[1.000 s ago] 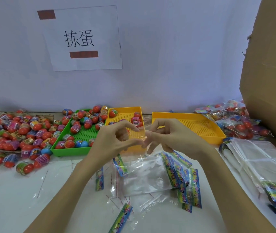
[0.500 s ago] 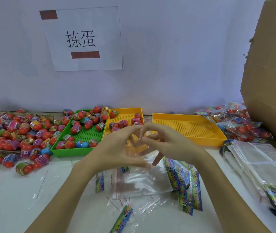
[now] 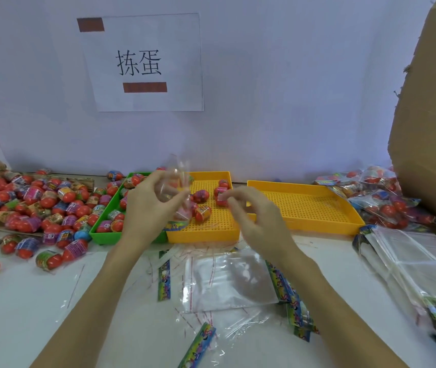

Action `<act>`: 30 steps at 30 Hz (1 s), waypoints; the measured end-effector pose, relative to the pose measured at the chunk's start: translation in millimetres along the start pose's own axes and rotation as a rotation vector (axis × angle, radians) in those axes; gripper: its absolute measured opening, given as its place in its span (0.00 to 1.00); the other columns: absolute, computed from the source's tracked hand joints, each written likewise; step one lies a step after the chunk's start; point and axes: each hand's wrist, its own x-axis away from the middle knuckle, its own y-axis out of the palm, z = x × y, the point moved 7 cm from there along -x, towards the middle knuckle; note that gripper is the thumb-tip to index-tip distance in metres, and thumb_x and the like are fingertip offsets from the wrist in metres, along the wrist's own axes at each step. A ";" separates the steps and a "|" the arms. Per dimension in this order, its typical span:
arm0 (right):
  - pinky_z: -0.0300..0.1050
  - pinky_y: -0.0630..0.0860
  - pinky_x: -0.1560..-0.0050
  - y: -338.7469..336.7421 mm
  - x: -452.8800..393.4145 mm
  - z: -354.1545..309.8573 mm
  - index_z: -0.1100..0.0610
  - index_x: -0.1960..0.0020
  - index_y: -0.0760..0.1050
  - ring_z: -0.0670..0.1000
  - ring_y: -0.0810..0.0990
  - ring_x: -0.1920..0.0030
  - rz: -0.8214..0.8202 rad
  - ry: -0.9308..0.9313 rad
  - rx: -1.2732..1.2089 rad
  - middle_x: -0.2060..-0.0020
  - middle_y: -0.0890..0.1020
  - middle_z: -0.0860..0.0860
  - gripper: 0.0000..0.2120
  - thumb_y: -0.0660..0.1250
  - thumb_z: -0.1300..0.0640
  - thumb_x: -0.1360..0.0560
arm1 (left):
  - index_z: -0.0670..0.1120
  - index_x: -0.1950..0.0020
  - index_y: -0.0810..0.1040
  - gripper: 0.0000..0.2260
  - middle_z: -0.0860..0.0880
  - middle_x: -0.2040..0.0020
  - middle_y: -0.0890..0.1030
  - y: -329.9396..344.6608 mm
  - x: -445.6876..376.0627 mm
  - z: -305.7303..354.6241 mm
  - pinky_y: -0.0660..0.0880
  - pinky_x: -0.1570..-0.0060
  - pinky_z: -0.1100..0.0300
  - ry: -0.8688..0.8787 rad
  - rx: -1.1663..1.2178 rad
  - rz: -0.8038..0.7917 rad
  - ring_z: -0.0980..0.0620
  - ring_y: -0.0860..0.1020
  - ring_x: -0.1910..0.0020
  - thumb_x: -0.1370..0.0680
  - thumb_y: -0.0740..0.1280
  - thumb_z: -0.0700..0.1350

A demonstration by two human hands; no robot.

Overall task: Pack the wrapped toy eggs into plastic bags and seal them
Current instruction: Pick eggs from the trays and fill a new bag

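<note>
Plastic bag [image 3: 175,192] now clamped in left hand [image 3: 149,208] grip only; right hand [image 3: 258,216] (fingers loosely curled) pulled away.

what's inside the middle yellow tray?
The yellow tray holds a few wrapped eggs near its back. The left hand, holding a clear bag, covers the tray's left part.

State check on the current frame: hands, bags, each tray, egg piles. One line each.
left hand: raised, grips a clear plastic bag
right hand: raised, fingers loosely curled, holds nothing
green tray: holds eggs
middle yellow tray: a few eggs in it
right yellow tray: no eggs
loose eggs: unbagged, piled at left
filled bags: piled at right
flat bag: lying on table, unfilled
</note>
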 end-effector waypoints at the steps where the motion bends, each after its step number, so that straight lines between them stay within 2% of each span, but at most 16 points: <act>1: 0.52 0.75 0.33 15.3 2.8 2.3 0.51 0.38 0.82 0.46 0.75 0.33 -0.086 -0.010 0.094 0.36 0.80 0.47 0.11 0.63 0.52 0.15 | 0.45 0.38 0.82 0.16 0.55 0.59 0.85 -5.1 -1.1 -3.7 0.81 0.61 0.63 -0.021 -0.046 0.042 0.57 0.85 0.62 0.23 0.78 0.46; 2: 0.53 0.70 0.27 29.8 5.5 4.7 0.48 0.36 0.81 0.48 0.69 0.27 -0.173 -0.011 0.189 0.30 0.76 0.47 0.13 0.61 0.48 0.15 | 0.45 0.38 0.82 0.16 0.54 0.59 0.85 -8.5 -1.7 -6.1 0.81 0.56 0.59 -0.037 -0.083 0.074 0.56 0.85 0.60 0.23 0.78 0.47; 4: 0.54 0.61 0.24 51.2 8.0 8.4 0.42 0.31 0.77 0.51 0.59 0.21 -0.276 -0.032 0.373 0.22 0.67 0.48 0.17 0.56 0.42 0.15 | 0.44 0.40 0.83 0.15 0.54 0.59 0.85 -11.7 -1.8 -8.3 0.81 0.52 0.55 -0.059 -0.102 0.111 0.54 0.84 0.57 0.23 0.78 0.48; 6: 0.54 0.58 0.23 64.0 7.1 10.6 0.40 0.29 0.75 0.52 0.57 0.20 -0.320 -0.055 0.512 0.20 0.64 0.49 0.20 0.52 0.38 0.15 | 0.45 0.42 0.83 0.13 0.55 0.59 0.85 -11.3 -1.6 -7.6 0.82 0.51 0.54 -0.065 -0.096 0.116 0.54 0.85 0.57 0.23 0.78 0.48; 8: 0.53 0.59 0.26 71.7 4.9 12.2 0.41 0.29 0.75 0.53 0.63 0.24 -0.345 -0.067 0.593 0.24 0.70 0.49 0.22 0.50 0.38 0.15 | 0.45 0.43 0.83 0.12 0.55 0.60 0.85 -10.6 -0.9 -7.0 0.81 0.51 0.53 -0.068 -0.091 0.109 0.55 0.85 0.57 0.23 0.78 0.48; 10: 0.52 0.65 0.31 72.7 3.0 12.0 0.44 0.31 0.76 0.51 0.70 0.32 -0.322 -0.078 0.611 0.33 0.78 0.47 0.21 0.52 0.39 0.15 | 0.45 0.42 0.83 0.12 0.55 0.60 0.85 -10.3 -0.8 -7.5 0.81 0.49 0.50 -0.077 -0.084 0.098 0.54 0.85 0.57 0.23 0.78 0.48; 13: 0.49 0.72 0.39 63.0 2.6 10.4 0.47 0.34 0.77 0.48 0.72 0.42 -0.218 -0.053 0.494 0.44 0.80 0.47 0.17 0.57 0.41 0.15 | 0.45 0.42 0.83 0.12 0.56 0.60 0.85 -8.0 -0.9 -8.1 0.81 0.49 0.51 -0.080 -0.082 0.079 0.56 0.84 0.58 0.23 0.77 0.49; 19: 0.41 0.76 0.49 42.3 0.2 -0.4 0.48 0.42 0.77 0.46 0.76 0.49 -0.027 -0.025 0.226 0.51 0.81 0.43 0.10 0.67 0.44 0.19 | 0.49 0.44 0.83 0.11 0.55 0.59 0.86 -2.1 -1.4 -10.7 0.79 0.57 0.64 -0.055 -0.073 0.018 0.58 0.84 0.59 0.23 0.77 0.50; 21: 0.36 0.75 0.55 32.2 -1.5 0.9 0.50 0.46 0.78 0.44 0.78 0.53 0.040 0.014 0.146 0.54 0.81 0.44 0.09 0.71 0.46 0.21 | 0.52 0.44 0.81 0.11 0.58 0.60 0.85 3.2 -0.8 -9.9 0.76 0.62 0.74 -0.040 -0.070 -0.022 0.61 0.84 0.60 0.23 0.78 0.50; 24: 0.36 0.75 0.59 21.5 -2.1 6.4 0.53 0.51 0.77 0.44 0.79 0.57 0.107 0.077 0.123 0.59 0.81 0.46 0.09 0.73 0.48 0.21 | 0.56 0.46 0.80 0.10 0.61 0.61 0.84 8.7 0.7 -5.9 0.74 0.64 0.78 -0.013 -0.050 -0.043 0.69 0.82 0.59 0.23 0.78 0.49; 27: 0.43 0.76 0.52 18.7 -1.1 6.3 0.53 0.48 0.77 0.46 0.78 0.52 0.124 0.061 0.163 0.54 0.80 0.47 0.06 0.69 0.51 0.19 | 0.53 0.46 0.82 0.09 0.59 0.61 0.85 2.0 -1.6 -8.4 0.75 0.63 0.74 -0.029 -0.081 0.016 0.64 0.83 0.60 0.23 0.78 0.50; 29: 0.48 0.74 0.37 28.3 -0.8 6.5 0.52 0.40 0.78 0.48 0.75 0.38 0.035 0.011 0.313 0.42 0.79 0.48 0.10 0.65 0.48 0.17 | 0.50 0.46 0.84 0.08 0.56 0.60 0.86 -3.5 -3.3 -11.6 0.77 0.58 0.66 -0.048 -0.087 0.053 0.60 0.84 0.60 0.23 0.78 0.50; 30: 0.52 0.69 0.28 35.5 -0.8 8.6 0.50 0.35 0.77 0.50 0.70 0.29 -0.035 0.003 0.416 0.32 0.76 0.49 0.14 0.62 0.45 0.16 | 0.49 0.47 0.84 0.08 0.55 0.60 0.86 -4.6 -3.5 -12.7 0.78 0.57 0.63 -0.054 -0.086 0.059 0.59 0.84 0.60 0.23 0.77 0.49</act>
